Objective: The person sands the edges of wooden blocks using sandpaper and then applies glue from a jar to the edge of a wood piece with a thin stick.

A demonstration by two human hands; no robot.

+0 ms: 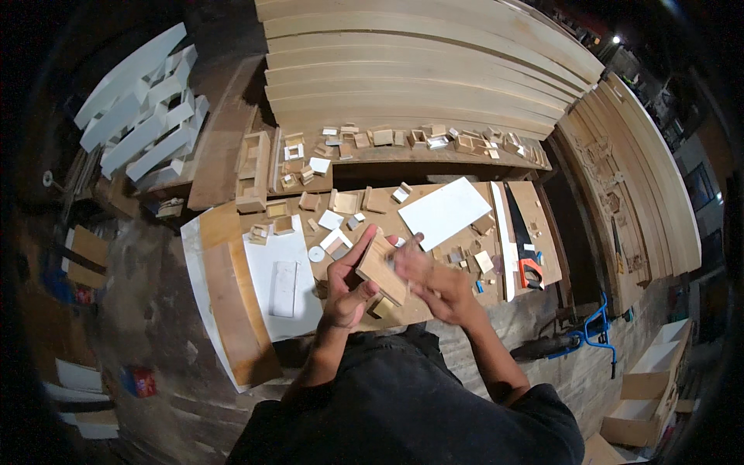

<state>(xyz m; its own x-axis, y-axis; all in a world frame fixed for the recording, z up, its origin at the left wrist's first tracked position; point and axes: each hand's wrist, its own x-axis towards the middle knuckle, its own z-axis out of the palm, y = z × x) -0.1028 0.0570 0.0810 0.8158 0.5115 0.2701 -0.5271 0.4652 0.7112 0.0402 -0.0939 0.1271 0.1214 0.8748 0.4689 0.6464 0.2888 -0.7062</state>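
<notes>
My left hand (346, 296) is closed around a small, flat piece of light wood (378, 271), held tilted above the workbench with the thumb on its near side. Against the right side of that piece is my right hand (442, 283), smeared by motion. Its fingers are blurred, and whether anything is in them I cannot make out. Below and around my hands, small wooden boxes and offcuts lie on the bench (407, 314). A square wooden frame (336, 243) lies just beyond my left fingers.
A white panel (446, 213) lies beyond my right hand. Further right are a handsaw (521, 232) with an orange-black handle and a long white strip (502, 248). Stacked boards (418, 77) rise behind a shelf of small wooden pieces. A blue bicycle (593, 329) is at right.
</notes>
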